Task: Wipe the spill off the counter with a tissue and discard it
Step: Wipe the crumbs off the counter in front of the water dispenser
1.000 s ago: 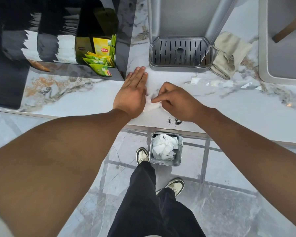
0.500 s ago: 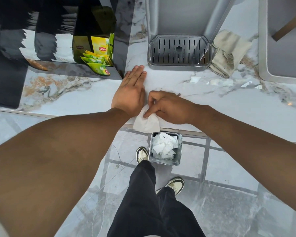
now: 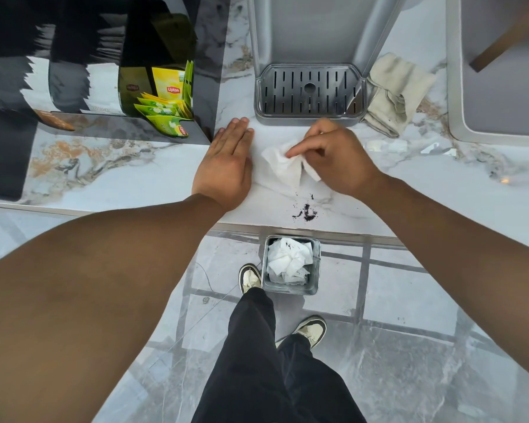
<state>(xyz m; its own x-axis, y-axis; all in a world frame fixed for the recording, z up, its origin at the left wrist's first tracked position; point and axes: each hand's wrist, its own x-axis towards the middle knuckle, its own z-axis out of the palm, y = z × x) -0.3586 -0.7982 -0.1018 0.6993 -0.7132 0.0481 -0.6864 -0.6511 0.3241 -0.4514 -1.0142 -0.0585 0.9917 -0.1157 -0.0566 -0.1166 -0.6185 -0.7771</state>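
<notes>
Now the marble desk [image 3: 104,178] fills the view, the left hand [image 3: 226,163] lying flat on it, grip spread and empty, steadying the body. Right hand [image 3: 333,157] pinches the white tissue [image 3: 283,167], bunched on the desk just beside the left hand. Dark specks of spill [image 3: 306,210] sit near the front edge, apart from the tissue. Best play: press flat, sweep toward the edge, fold the grit inside, then drop into the bin [image 3: 315,270] directly below.

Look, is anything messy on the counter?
Yes. Dark crumbs lie scattered near the counter edge, just above the bin, not yet wiped. The right hand presses a tissue just behind them. A crumpled cloth sits by the drip tray.
</notes>
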